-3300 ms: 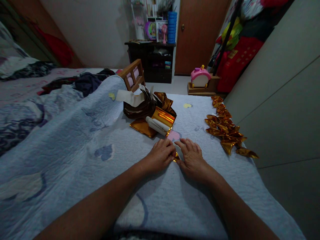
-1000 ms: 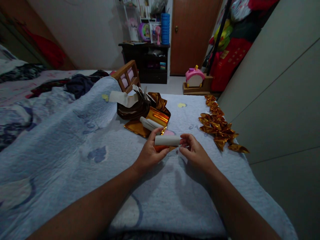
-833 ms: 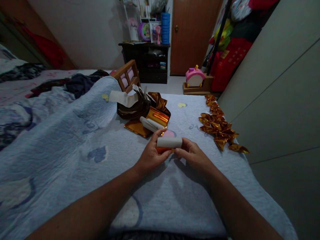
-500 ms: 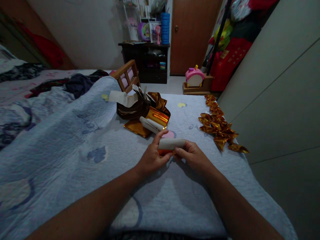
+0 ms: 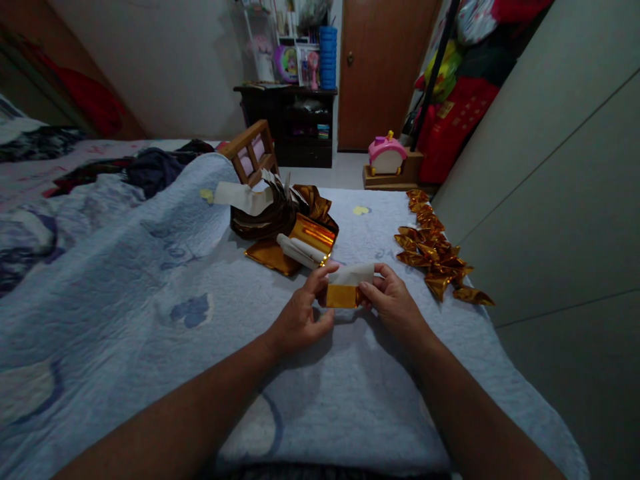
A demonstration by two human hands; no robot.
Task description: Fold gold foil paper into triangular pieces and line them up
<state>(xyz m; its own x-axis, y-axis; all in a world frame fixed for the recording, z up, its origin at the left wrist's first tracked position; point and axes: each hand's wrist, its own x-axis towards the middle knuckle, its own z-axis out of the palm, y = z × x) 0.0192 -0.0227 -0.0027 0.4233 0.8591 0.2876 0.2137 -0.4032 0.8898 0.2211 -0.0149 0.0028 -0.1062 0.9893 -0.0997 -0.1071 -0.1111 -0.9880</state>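
A small sheet of gold foil paper (image 5: 345, 287), white on its upper back side and gold below, is held up just above the light blue quilt (image 5: 150, 293). My left hand (image 5: 300, 313) pinches its left edge and my right hand (image 5: 393, 303) pinches its right edge. Just beyond my hands lie a flat stack of gold sheets (image 5: 295, 247) with a white paper roll (image 5: 300, 250) across it.
A row of folded gold paper pieces (image 5: 435, 253) runs along the quilt's right edge beside a grey wardrobe (image 5: 550, 173). A dark bundle of loose sheets (image 5: 265, 213) and a small wooden frame (image 5: 250, 150) stand behind the stack. Dark clothes (image 5: 150, 167) lie far left.
Earlier both hands pressed a gold piece flat on the quilt. They then lifted a rolled white-backed sheet, and it is now turned and opened so its gold face shows.
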